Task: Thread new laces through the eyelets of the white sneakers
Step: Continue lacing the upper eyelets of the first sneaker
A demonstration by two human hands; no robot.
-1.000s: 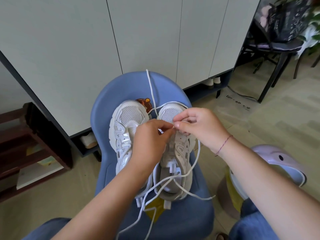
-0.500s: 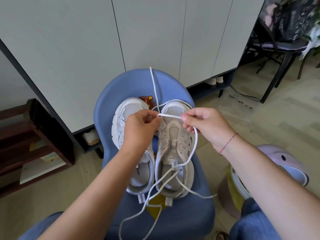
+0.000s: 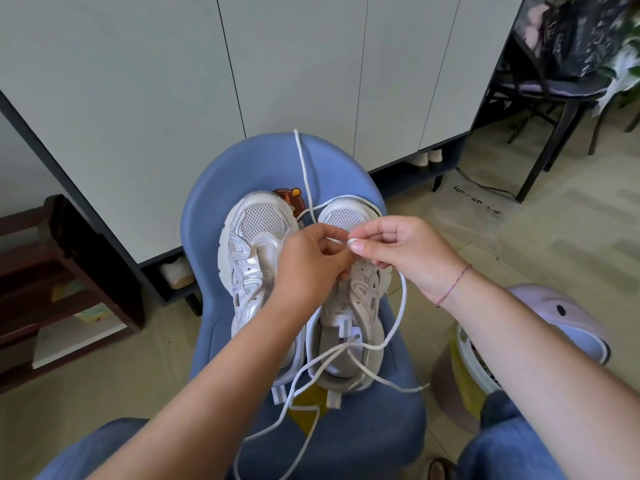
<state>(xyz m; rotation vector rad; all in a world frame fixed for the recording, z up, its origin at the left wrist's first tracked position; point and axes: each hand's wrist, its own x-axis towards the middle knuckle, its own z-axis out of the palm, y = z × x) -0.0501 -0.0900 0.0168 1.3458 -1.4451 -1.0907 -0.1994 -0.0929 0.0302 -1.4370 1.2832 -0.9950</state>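
Two white sneakers stand side by side, toes away from me, on a blue chair (image 3: 363,455). The left sneaker (image 3: 254,251) is partly covered by my left forearm. Over the right sneaker (image 3: 363,296) both hands meet. My left hand (image 3: 311,261) and my right hand (image 3: 401,251) each pinch the white lace (image 3: 401,299) just above the front eyelets. From my right hand the lace loops down across the shoe's opening and trails over the seat's front. Another strand runs up over the chair back.
White cabinet doors (image 3: 294,64) stand behind the chair. A dark wooden shelf (image 3: 69,271) is at the left. At the right are a black chair (image 3: 554,98) with a bag and a lilac-lidded bin (image 3: 561,327). My knees in blue jeans frame the bottom.
My hands drew apart with a short stretch of lace taut between them, then came back together over the right sneaker's front eyelets. The view shifted slightly.
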